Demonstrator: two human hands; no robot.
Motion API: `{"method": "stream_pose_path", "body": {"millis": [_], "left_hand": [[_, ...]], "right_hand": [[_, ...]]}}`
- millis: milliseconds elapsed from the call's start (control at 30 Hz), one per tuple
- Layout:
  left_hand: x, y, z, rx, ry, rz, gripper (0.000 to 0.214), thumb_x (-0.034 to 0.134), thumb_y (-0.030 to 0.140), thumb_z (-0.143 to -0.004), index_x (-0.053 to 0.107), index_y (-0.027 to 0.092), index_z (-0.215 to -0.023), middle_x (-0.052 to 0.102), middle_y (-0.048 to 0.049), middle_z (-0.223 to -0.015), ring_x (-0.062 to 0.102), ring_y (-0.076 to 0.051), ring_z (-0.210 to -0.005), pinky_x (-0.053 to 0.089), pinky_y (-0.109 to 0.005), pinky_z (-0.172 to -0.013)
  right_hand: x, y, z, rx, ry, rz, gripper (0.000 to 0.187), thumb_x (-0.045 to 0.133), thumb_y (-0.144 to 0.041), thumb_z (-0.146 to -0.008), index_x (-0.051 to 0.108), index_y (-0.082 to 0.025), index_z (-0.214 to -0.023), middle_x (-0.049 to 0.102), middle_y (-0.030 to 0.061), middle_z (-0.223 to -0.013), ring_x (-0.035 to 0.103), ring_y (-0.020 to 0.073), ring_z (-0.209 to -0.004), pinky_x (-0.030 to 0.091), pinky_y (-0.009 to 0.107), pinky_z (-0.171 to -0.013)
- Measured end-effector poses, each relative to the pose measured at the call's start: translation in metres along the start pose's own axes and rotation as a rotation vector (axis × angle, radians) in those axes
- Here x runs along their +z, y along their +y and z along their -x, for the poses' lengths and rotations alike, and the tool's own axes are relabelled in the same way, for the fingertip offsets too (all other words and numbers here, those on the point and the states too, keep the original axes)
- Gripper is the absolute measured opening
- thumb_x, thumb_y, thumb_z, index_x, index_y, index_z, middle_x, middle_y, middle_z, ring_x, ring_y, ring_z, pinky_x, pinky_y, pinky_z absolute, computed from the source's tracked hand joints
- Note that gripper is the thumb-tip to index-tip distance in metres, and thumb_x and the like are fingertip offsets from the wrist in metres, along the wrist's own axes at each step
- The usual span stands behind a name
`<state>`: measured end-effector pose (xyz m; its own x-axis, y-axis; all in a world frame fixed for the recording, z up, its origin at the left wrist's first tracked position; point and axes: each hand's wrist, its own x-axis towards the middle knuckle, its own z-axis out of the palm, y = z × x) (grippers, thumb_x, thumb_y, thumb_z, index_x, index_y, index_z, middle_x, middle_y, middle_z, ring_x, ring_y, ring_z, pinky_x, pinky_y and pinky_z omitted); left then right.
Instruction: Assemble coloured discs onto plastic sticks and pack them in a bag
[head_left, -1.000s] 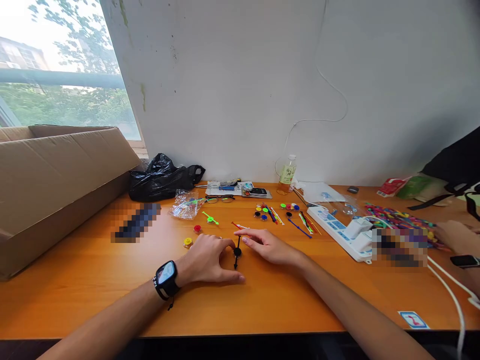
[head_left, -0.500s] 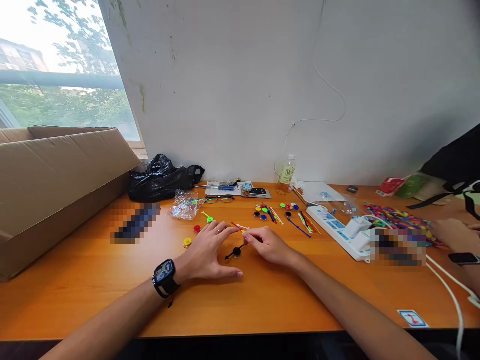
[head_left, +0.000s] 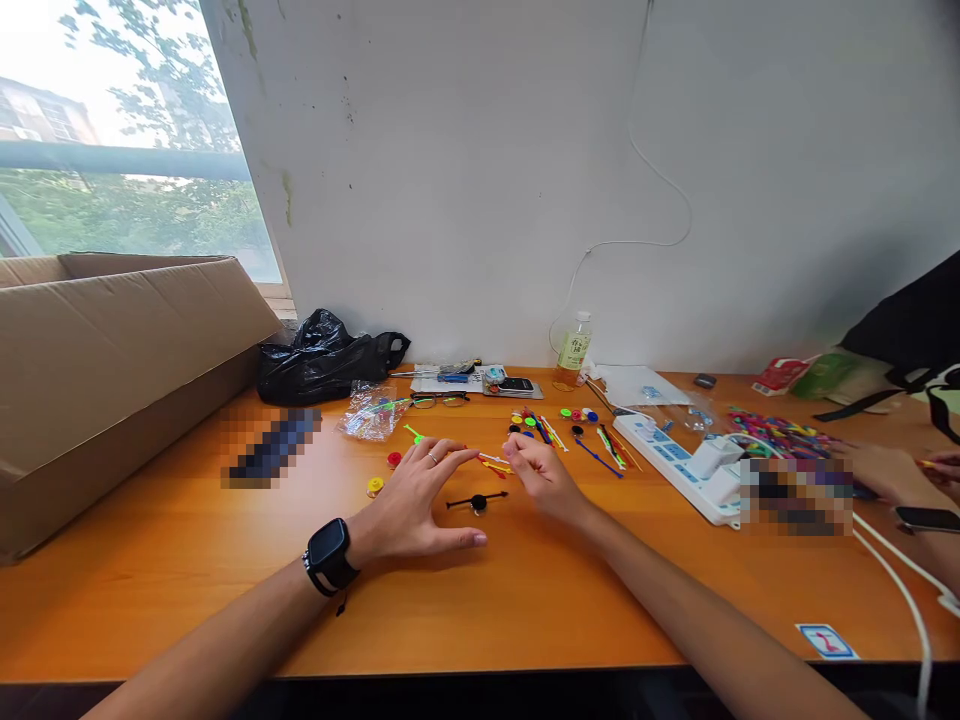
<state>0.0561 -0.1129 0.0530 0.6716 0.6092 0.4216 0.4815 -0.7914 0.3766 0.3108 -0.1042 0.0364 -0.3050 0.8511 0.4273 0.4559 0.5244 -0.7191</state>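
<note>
A small black disc on a thin black stick (head_left: 477,500) lies flat on the orange table (head_left: 187,570), between my two hands. My left hand (head_left: 420,500), with a ring and a black watch on the wrist, rests to the left of it, fingers spread and holding nothing. My right hand (head_left: 544,478) sits just right of and beyond the black piece. Its fingers are curled and pinched together at the ends of some red and yellow sticks (head_left: 495,464). What the fingertips hold, if anything, is hidden.
A big cardboard box (head_left: 112,360) fills the left. Along the back are a black bag (head_left: 326,355), a clear bag (head_left: 369,410), a bottle (head_left: 574,350), coloured discs and sticks (head_left: 555,425) and a white power strip (head_left: 675,455). Another person's hands (head_left: 892,470) work at the right.
The black stick with its disc swung from pointing toward me to lying crosswise. My left hand spread its fingers. My right hand let go of it and moved back to the coloured sticks.
</note>
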Motion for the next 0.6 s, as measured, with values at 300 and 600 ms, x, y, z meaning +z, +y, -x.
{"method": "stream_pose_path", "body": {"millis": [300, 600], "left_hand": [[0.012, -0.004, 0.001, -0.022, 0.012, -0.009, 0.039, 0.074, 0.044, -0.090, 0.065, 0.027, -0.124, 0.066, -0.0080, -0.124, 0.057, -0.029, -0.111, 0.047, -0.045, -0.098], [0.021, 0.001, -0.001, -0.027, -0.077, -0.054, 0.016, 0.063, 0.029, -0.096, 0.070, 0.023, -0.082, 0.072, -0.0044, -0.089, 0.064, -0.022, -0.084, 0.046, -0.033, -0.075]], "right_hand": [[0.004, 0.002, 0.000, 0.020, -0.120, 0.011, 0.041, 0.056, -0.052, -0.102, 0.068, -0.018, -0.082, 0.063, 0.0035, -0.079, 0.054, 0.0175, -0.074, 0.043, 0.030, -0.069], [0.003, 0.000, 0.006, -0.054, -0.310, 0.053, 0.029, 0.056, -0.017, -0.097, 0.074, -0.022, -0.119, 0.069, 0.0073, -0.106, 0.065, 0.0197, -0.094, 0.052, 0.030, -0.080]]}}
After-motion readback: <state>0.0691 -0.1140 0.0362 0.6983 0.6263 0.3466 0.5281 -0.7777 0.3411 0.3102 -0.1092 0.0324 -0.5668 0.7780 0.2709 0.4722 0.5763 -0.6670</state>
